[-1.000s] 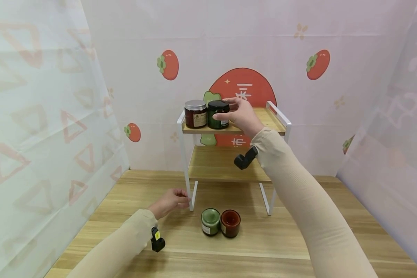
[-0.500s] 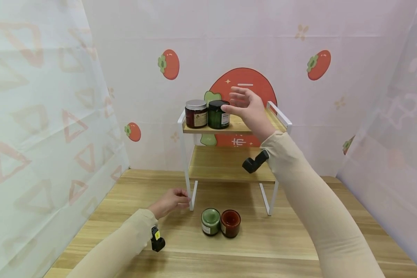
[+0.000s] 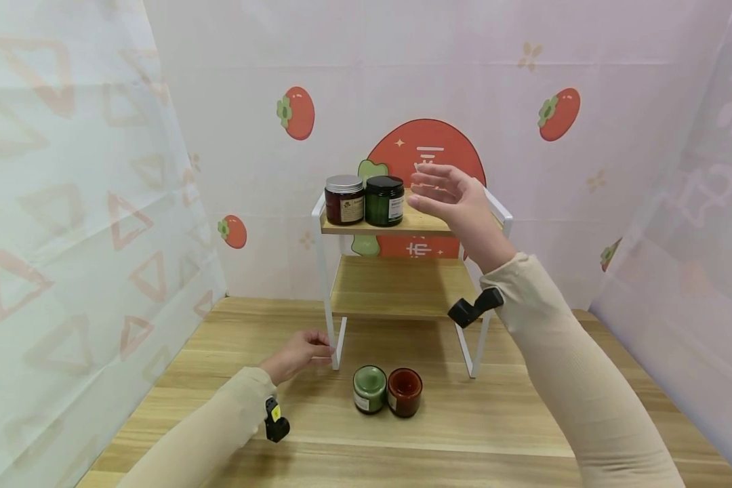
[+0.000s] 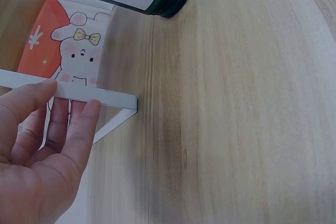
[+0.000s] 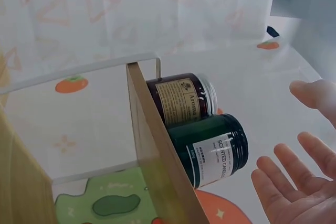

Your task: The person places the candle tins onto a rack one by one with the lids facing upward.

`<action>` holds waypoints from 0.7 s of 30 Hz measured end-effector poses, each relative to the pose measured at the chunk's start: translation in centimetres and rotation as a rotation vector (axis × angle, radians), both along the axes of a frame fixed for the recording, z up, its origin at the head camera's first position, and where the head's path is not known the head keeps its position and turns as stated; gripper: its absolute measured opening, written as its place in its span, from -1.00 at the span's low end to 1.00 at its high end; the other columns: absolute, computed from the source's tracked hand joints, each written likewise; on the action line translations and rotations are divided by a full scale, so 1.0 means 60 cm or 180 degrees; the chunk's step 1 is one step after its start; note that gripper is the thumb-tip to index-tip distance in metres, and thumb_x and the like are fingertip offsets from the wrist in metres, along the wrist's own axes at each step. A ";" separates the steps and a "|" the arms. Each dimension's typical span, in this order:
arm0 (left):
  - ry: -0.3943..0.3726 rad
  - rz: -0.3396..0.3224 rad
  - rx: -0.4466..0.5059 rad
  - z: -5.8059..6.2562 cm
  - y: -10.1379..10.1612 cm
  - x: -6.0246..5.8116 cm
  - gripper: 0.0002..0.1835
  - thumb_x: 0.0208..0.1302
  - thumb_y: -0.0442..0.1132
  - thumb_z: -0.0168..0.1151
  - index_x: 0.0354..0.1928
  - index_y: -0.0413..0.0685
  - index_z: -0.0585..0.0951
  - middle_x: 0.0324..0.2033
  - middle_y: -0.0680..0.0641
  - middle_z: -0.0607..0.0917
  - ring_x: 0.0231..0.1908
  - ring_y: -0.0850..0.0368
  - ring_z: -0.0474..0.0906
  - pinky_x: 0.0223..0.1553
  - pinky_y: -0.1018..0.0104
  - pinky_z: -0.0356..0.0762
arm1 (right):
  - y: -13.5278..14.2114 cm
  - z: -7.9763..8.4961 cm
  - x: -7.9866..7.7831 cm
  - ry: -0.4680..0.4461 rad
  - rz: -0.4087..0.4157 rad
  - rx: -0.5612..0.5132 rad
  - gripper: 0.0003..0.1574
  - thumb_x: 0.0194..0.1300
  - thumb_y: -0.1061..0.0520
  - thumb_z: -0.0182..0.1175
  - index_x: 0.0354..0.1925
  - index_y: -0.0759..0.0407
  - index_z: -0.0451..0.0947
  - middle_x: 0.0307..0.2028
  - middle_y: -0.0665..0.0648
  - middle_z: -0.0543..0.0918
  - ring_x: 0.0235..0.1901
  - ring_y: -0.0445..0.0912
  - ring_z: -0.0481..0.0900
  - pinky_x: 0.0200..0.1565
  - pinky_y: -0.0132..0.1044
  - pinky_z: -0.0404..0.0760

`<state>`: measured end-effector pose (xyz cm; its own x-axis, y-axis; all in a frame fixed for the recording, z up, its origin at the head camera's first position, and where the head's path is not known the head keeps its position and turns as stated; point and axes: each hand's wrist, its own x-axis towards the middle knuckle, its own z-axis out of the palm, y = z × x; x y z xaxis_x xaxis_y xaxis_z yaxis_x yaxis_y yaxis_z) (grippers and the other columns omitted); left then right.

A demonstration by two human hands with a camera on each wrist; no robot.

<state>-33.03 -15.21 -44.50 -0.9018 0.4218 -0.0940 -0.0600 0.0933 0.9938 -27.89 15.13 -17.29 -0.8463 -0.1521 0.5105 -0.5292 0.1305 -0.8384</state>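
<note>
Right hand (image 3: pixel 463 203) hovers near green jar (image 3: pixel 380 207) (black-lidded)

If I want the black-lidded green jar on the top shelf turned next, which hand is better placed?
Probably the right hand: it is empty, open and beside the black-lidded green jar, roughly level with it. The left hand is down low, holding a white shelf leg.

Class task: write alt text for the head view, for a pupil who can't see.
An open right hand hovers beside a black-lidded green jar, next to a silver-lidded red jar atop a shelf unit; the left hand holds one leg. Another green jar and another red jar stand on the table.
</note>
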 end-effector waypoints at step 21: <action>-0.0010 -0.0018 0.0041 0.002 0.000 0.002 -0.90 0.28 -0.44 0.19 -0.22 -0.30 0.47 -0.27 -0.07 0.54 -0.13 0.02 0.59 0.14 0.02 0.57 | 0.023 -0.114 0.038 -0.0163 0.0385 0.0328 -0.38 0.21 0.17 0.36 0.20 0.20 0.41 0.14 0.14 0.57 0.08 -0.13 0.59 0.07 -0.35 0.63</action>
<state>-32.93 -15.20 -44.41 -0.8991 0.4281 -0.0914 -0.0626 0.0808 0.9948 -25.61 16.50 -24.12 -0.8432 -0.3037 0.4436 -0.5031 0.1552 -0.8501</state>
